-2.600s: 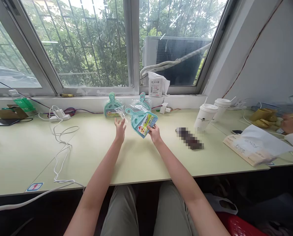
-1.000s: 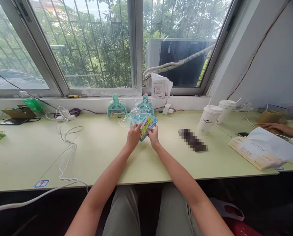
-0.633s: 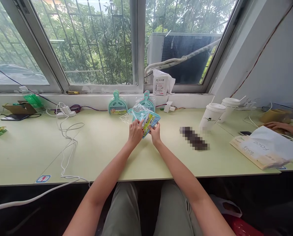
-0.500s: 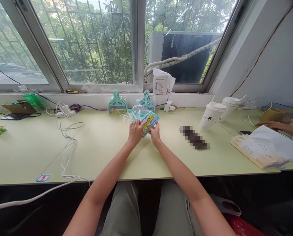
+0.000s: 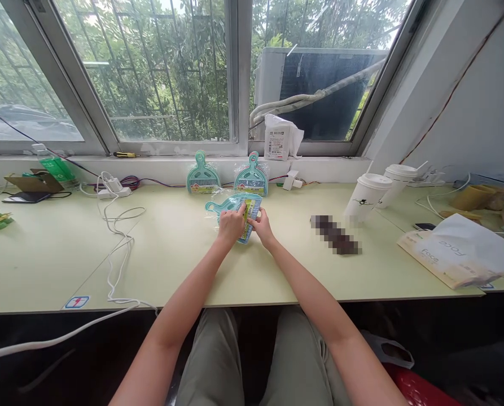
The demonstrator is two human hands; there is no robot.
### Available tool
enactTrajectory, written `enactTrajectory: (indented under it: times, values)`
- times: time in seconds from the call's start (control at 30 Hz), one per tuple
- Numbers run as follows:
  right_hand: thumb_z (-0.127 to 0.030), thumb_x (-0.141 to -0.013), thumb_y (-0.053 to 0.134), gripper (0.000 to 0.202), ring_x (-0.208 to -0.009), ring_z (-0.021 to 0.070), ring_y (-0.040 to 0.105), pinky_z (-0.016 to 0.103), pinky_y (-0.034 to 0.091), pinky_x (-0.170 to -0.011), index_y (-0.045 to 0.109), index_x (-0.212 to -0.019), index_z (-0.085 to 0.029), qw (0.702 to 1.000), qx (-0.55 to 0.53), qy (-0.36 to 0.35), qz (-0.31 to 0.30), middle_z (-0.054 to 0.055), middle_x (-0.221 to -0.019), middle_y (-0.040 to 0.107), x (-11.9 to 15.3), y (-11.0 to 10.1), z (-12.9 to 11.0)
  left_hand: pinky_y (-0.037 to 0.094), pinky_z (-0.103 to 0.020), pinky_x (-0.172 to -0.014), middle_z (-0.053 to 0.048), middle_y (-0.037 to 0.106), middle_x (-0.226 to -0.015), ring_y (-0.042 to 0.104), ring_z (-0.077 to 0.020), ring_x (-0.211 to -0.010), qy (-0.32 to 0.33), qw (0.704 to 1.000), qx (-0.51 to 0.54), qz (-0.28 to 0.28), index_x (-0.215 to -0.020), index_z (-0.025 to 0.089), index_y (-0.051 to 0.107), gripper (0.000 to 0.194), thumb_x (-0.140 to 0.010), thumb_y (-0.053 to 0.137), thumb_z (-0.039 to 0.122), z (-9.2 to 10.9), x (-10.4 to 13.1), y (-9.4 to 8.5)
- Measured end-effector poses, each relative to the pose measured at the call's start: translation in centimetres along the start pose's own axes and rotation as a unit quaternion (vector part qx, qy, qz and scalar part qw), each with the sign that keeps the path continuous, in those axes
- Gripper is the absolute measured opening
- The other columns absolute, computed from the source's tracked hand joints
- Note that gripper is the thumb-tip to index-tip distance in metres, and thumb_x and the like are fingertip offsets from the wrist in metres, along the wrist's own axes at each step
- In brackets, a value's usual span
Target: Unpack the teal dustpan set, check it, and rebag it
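Hands together: your left hand (image 5: pixel 230 224) and right hand (image 5: pixel 263 228) pinch the wrapped teal dustpan set (image 5: pixel 235 207), now lowered from mid-air almost onto the desk (image 5: pixel 179 254), so the packet sits steadier. Two more dustpan sets (image 5: pixel 203 176) lean at the sill; bare desktop lies towards you, cups (image 5: pixel 367 196) well right.

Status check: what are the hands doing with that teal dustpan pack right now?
Left hand and right hand both grip the wrapped teal dustpan pack, low over the table. Two more dustpan packs lean behind. Nothing between.
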State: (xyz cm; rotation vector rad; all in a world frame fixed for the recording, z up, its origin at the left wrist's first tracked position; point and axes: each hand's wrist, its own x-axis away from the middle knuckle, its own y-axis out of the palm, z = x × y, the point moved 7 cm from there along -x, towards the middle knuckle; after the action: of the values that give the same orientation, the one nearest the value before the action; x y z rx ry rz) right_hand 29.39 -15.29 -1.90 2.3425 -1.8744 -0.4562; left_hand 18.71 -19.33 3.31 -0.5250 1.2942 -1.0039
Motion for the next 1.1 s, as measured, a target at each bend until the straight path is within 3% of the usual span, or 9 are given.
enactTrajectory:
  times: [0.2, 0.4, 0.6, 0.7, 0.8, 0.87, 0.93, 1.03, 1.1]
  values:
    - [-0.026, -0.066, 0.074, 0.057, -0.07, 0.0179, 0.066, 0.032, 0.057, -0.062, 0.046, -0.116, -0.024, 1.0, 0.016, 0.005, -0.009, -0.001, -0.081, 0.071, -0.1, 0.2, 0.3, 0.036, -0.039, -0.084, -0.011, 0.064, -0.065, 0.064, -0.0284, -0.072, -0.027, 1.0, -0.004, -0.005, -0.139, 0.012, 0.053, 0.052, -0.087, 0.044, 0.019, -0.6, 0.0, 0.1]
    - [-0.026, -0.066, 0.075, 0.057, -0.069, 0.018, 0.066, 0.031, 0.056, -0.06, 0.047, -0.116, -0.024, 1.0, 0.011, 0.002, -0.01, -0.002, -0.077, 0.07, 0.0, 0.3, 0.3, 0.036, -0.039, -0.086, -0.012, 0.063, -0.066, 0.064, -0.0288, -0.076, -0.02, 0.999, 0.027, 0.006, -0.139, 0.011, 0.052, 0.052, -0.089, 0.045, 0.022, -0.6, 0.1, 0.1]
    - [-0.03, -0.068, 0.075, 0.039, -0.08, 0.0181, 0.068, 0.033, 0.058, -0.071, 0.058, -0.102, -0.021, 0.998, -0.045, -0.023, 0.022, 0.003, -0.091, 0.072, 0.0, -0.5, -0.9, 0.034, -0.039, -0.097, -0.014, 0.068, -0.093, 0.062, -0.0284, -0.097, 0.02, 0.995, 0.087, 0.045, -0.138, 0.019, 0.052, 0.046, -0.095, 0.041, 0.03, 0.9, 0.3, -1.3]
    - [-0.03, -0.069, 0.074, 0.033, -0.088, 0.0194, 0.068, 0.036, 0.059, -0.078, 0.06, -0.097, -0.019, 0.993, -0.097, -0.035, 0.057, 0.005, -0.099, 0.071, -0.1, -1.6, -1.6, 0.031, -0.041, -0.106, -0.016, 0.06, -0.123, 0.051, -0.0293, -0.121, -0.008, 0.984, 0.126, 0.126, -0.139, 0.02, 0.047, 0.047, -0.095, 0.043, 0.037, 0.7, 0.6, -2.9]
    - [-0.027, -0.069, 0.072, 0.033, -0.095, 0.0201, 0.067, 0.036, 0.058, -0.081, 0.06, -0.098, -0.019, 0.986, -0.139, -0.043, 0.081, 0.006, -0.106, 0.069, -0.3, -2.5, -2.1, 0.026, -0.043, -0.113, -0.018, 0.033, -0.152, 0.028, -0.0284, -0.142, -0.104, 0.938, 0.212, 0.254, -0.146, 0.018, 0.031, 0.065, -0.09, 0.056, 0.041, -1.3, 1.1, -4.3]
    - [-0.026, -0.069, 0.072, 0.033, -0.096, 0.0203, 0.067, 0.036, 0.058, -0.081, 0.059, -0.099, -0.019, 0.983, -0.153, -0.046, 0.089, 0.006, -0.107, 0.069, -0.4, -2.8, -2.2, 0.03, -0.043, -0.113, -0.018, 0.017, -0.159, 0.024, -0.0281, -0.145, -0.185, 0.887, 0.329, 0.268, -0.151, 0.021, 0.016, 0.085, -0.084, 0.065, 0.04, -3.1, 1.1, -3.5]
    - [-0.026, -0.069, 0.072, 0.033, -0.096, 0.0205, 0.067, 0.037, 0.059, -0.081, 0.058, -0.099, -0.019, 0.983, -0.156, -0.045, 0.09, 0.006, -0.105, 0.069, -0.4, -2.8, -2.2, 0.038, -0.043, -0.108, -0.017, 0.023, -0.158, 0.035, -0.0277, -0.141, -0.234, 0.824, 0.483, 0.182, -0.151, 0.024, 0.014, 0.086, -0.084, 0.066, 0.039, -3.6, 0.4, -1.1]
    - [-0.026, -0.07, 0.071, 0.033, -0.094, 0.0206, 0.067, 0.037, 0.058, -0.081, 0.058, -0.099, -0.019, 0.983, -0.151, -0.047, 0.09, 0.006, -0.103, 0.069, -0.5, -2.8, -2.3, 0.046, -0.043, -0.102, -0.014, 0.053, -0.139, 0.054, -0.027, -0.125, -0.242, 0.718, 0.652, -0.016, -0.143, 0.022, 0.037, 0.067, -0.085, 0.064, 0.039, -1.5, -0.1, 2.6]
    - [-0.026, -0.07, 0.071, 0.033, -0.094, 0.0205, 0.068, 0.037, 0.058, -0.082, 0.058, -0.1, -0.02, 0.982, -0.149, -0.054, 0.101, 0.006, -0.103, 0.069, -0.5, -3.2, -2.4, 0.049, -0.042, -0.099, -0.012, 0.062, -0.128, 0.058, -0.027, -0.12, -0.226, 0.679, 0.69, -0.104, -0.135, 0.019, 0.05, 0.061, -0.081, 0.069, 0.04, 0.1, 0.2, 3.9]
